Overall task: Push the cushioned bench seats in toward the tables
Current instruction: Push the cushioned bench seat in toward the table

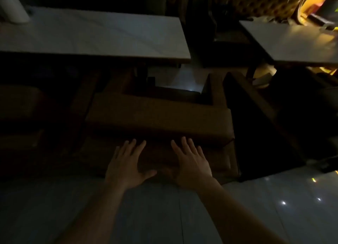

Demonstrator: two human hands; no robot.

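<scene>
The room is dim. A brown cushioned bench seat (159, 119) stands in front of me, its far part tucked under the near edge of a pale rectangular table (102, 40). My left hand (126, 163) lies flat with fingers spread against the bench's near side. My right hand (192, 161) does the same a little to the right. Both palms face the bench and hold nothing. Another dark bench (256, 126) stands to the right, below a second pale table (300, 46).
A white container (13, 9) sits at the first table's far left corner. Another dark seat (20, 104) is at the left. Glossy floor tiles (164, 216) lie under my arms. Tufted seating (256, 4) and yellow-lit shelves are at the far right.
</scene>
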